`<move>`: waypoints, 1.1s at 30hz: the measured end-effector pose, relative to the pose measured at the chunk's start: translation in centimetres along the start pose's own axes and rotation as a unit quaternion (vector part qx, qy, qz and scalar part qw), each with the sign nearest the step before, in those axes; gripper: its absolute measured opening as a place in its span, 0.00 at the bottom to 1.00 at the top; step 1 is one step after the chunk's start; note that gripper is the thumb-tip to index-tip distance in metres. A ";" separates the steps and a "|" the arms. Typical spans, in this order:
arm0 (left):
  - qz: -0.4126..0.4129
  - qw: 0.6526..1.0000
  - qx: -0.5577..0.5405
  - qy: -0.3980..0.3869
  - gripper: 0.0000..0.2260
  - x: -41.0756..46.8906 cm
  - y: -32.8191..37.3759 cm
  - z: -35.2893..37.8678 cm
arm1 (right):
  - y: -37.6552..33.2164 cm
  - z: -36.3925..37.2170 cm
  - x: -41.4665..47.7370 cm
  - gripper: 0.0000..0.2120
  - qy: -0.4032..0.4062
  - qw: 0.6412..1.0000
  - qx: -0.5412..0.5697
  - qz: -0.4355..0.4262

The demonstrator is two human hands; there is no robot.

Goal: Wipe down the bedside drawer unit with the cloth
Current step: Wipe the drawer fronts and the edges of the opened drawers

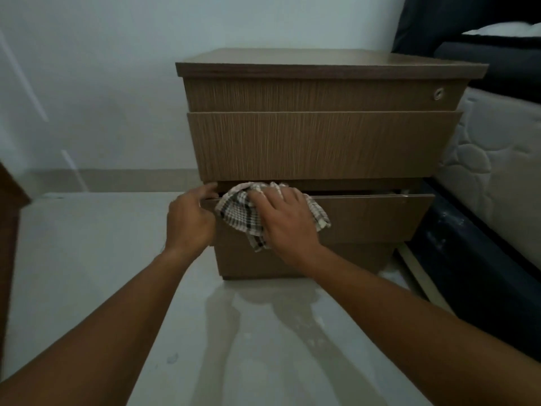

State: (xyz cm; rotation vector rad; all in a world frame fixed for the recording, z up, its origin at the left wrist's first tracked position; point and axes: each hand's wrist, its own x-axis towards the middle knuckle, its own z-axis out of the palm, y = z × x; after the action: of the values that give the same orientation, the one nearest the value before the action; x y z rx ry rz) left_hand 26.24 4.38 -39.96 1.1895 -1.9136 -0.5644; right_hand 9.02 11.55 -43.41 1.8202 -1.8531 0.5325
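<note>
A brown wooden bedside drawer unit (319,142) stands on the floor against a pale wall. Its bottom drawer (374,216) is pulled out a little, with its top edge showing. A checked white and dark cloth (238,213) is draped over the left part of that drawer's top edge and front. My right hand (285,222) lies flat on the cloth and presses it against the drawer front. My left hand (190,219) grips the drawer's top left corner, its fingers hooked over the edge. The two upper drawers are closed.
A bed with a quilted white mattress (491,171) and dark base (474,268) stands close on the right of the unit. A glossy pale floor (87,244) spreads to the left and front. A brown wooden furniture edge (8,230) shows at the far left.
</note>
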 end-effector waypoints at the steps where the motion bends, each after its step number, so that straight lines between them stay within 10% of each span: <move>1: -0.056 0.993 -0.106 -0.005 0.27 0.4 0.0 -0.5 | -1.3 0.4 0.7 0.25 0.003 1.000 -0.001 -0.006; 4: -0.179 0.934 -0.308 -0.004 0.24 1.6 0.0 -1.4 | -4.7 2.4 2.1 0.25 0.049 0.999 0.005 -0.010; 9: -0.178 0.928 -0.326 -0.001 0.16 0.3 0.9 -1.2 | -6.8 5.6 2.3 0.26 0.065 0.992 -0.032 -0.103; 14: 0.005 1.000 -0.014 0.022 0.19 -0.4 -0.8 -1.0 | -4.4 8.2 -0.5 0.27 -0.021 0.955 -0.151 -0.254; 20: 0.168 0.965 0.188 -0.068 0.29 -1.3 -0.8 0.4 | 1.8 8.6 -4.7 0.29 -0.055 0.941 -0.202 -0.266; 33: 0.193 0.959 0.190 -0.081 0.29 -4.6 7.5 9.7 | 15.1 1.0 -9.2 0.24 0.114 0.968 -0.131 0.180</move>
State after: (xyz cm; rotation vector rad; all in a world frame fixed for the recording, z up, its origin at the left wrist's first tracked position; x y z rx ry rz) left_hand 15.49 11.52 -42.09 0.9744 -2.3929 -0.0841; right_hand -6.19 18.98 -48.74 1.2058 -1.9926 0.5642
